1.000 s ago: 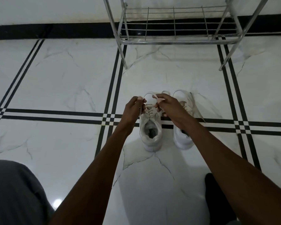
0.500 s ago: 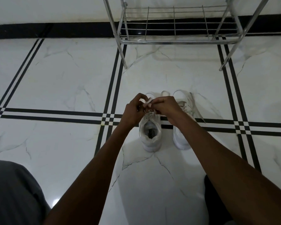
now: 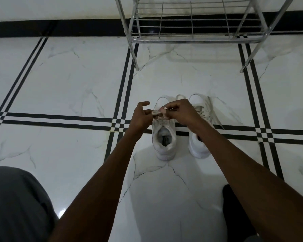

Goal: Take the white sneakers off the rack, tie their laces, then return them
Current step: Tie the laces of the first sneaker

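Fingers (image 3: 148,112) of our left hand (image 3: 140,117) and right hand (image 3: 182,112) pinch the laces (image 3: 158,113) over the left sneaker (image 3: 164,137); both white sneakers sit on the floor (image 3: 77,84), before the rack (image 3: 191,23).

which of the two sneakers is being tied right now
The left sneaker: both hands, left hand and right hand, pinch its laces. The right sneaker sits untouched, laces loose.

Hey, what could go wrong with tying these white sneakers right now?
The lace is pinched only at the tips of both hands' fingers, so the half-made knot on the left white sneaker might slip loose. The right white sneaker's untied lace trails on the marble floor and may snag when it is carried to the metal rack.
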